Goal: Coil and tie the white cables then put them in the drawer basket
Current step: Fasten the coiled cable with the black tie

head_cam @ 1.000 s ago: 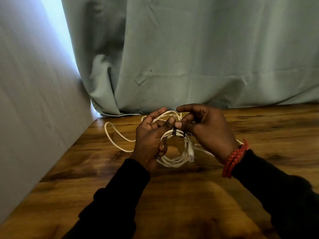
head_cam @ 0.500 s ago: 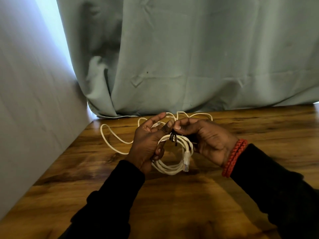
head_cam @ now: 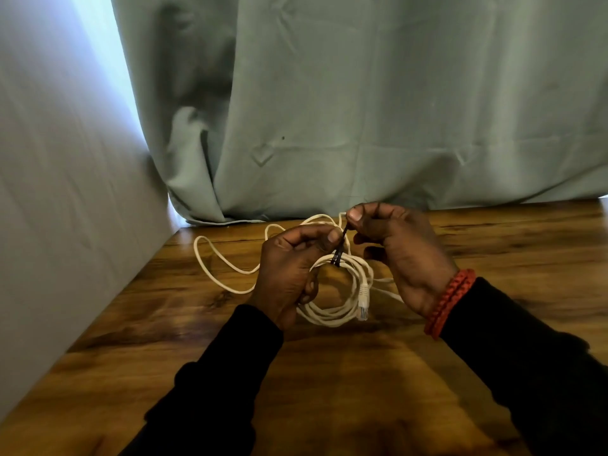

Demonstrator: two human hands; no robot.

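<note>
A white network cable [head_cam: 335, 312] hangs as a coil between my hands, just above the wooden table, with a clear plug [head_cam: 363, 306] dangling on its right side. A black tie [head_cam: 337, 256] is wrapped round the top of the coil. My left hand [head_cam: 291, 268] grips the coil's left side, its fingertips at the tie. My right hand [head_cam: 399, 251] pinches the tie's free end, raised above the coil. Another loose white cable [head_cam: 214, 268] lies on the table behind and to the left. No drawer basket is in view.
The wooden table [head_cam: 329, 390] runs up to a grey wall [head_cam: 65, 225] on the left. A green curtain [head_cam: 362, 110] hangs down to the table's back edge. A red bracelet [head_cam: 449, 302] circles my right wrist.
My right hand has lifted up and back, drawing the black tie's end upward from the coil. The coil sits a little lower and my left hand keeps its grip.
</note>
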